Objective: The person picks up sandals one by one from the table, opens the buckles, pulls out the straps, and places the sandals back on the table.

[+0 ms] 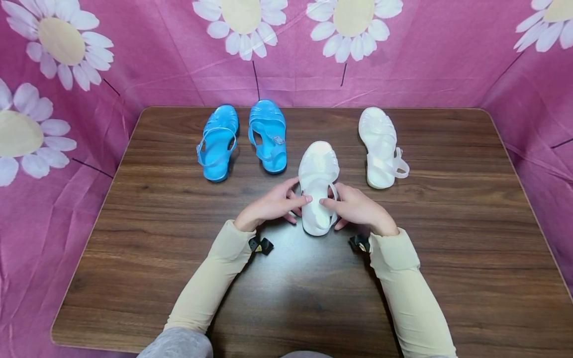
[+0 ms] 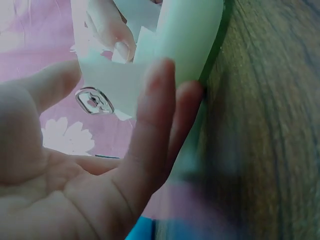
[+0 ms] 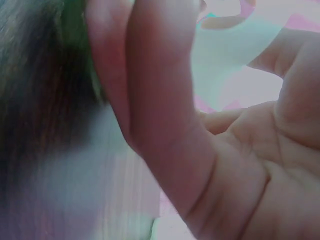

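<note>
Gripping a white sandal (image 1: 317, 188) mid-frame are left hand (image 1: 274, 203) and right hand (image 1: 361, 207). Yellow wrist mark's (image 1: 258, 248) looking unreadably tiny tbh.

Head view: bright, mostly even light; focus fair. Pale glare on tabletop (image 1: 456, 238), between centre and near edge. White sandal (image 1: 319, 164) shows glossy highlights. Left wrist view: backdrop (image 2: 30, 40) washed out, left hand (image 2: 105, 195) soft at fingertips. Right wrist view: hazy; right hand (image 3: 195, 150) soft, tabletop dark, blurred.
</note>
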Demonstrator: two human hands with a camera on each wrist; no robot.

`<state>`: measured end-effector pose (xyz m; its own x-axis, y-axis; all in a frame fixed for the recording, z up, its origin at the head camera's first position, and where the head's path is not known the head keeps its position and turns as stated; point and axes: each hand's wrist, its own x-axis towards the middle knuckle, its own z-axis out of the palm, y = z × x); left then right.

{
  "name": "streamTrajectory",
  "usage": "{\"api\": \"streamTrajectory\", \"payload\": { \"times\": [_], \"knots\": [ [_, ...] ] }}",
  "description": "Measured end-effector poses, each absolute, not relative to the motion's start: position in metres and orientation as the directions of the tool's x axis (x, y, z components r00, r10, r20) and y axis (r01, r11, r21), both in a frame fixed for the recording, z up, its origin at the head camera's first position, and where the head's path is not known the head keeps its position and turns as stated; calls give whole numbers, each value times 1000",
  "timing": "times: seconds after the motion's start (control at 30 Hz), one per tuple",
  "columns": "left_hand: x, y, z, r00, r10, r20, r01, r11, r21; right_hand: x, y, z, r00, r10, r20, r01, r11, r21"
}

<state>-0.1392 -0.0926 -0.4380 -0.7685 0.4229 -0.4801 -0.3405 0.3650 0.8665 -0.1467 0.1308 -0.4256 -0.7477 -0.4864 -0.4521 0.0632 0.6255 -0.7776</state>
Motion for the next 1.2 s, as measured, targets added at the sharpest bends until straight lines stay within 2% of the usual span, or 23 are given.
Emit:
{"api": "streamTrajectory", "payload": {
  "times": [0.57, 0.83, 1.2],
  "knots": [
    [-139, -87, -440, -852, 299, -430, -336, 317, 887, -151, 131, -431, -806, -402, -435, 175, 540, -823],
    [-136, -83, -442, -894, 274, -355, -279, 281, 918, -154, 131, -429, -839, -339, -426, 217, 509, -833],
    [-135, -79, -445, -896, 325, -303, -218, 273, 937, -157, 131, -430, -878, -299, -373, 198, 483, -853]
  ]
}}
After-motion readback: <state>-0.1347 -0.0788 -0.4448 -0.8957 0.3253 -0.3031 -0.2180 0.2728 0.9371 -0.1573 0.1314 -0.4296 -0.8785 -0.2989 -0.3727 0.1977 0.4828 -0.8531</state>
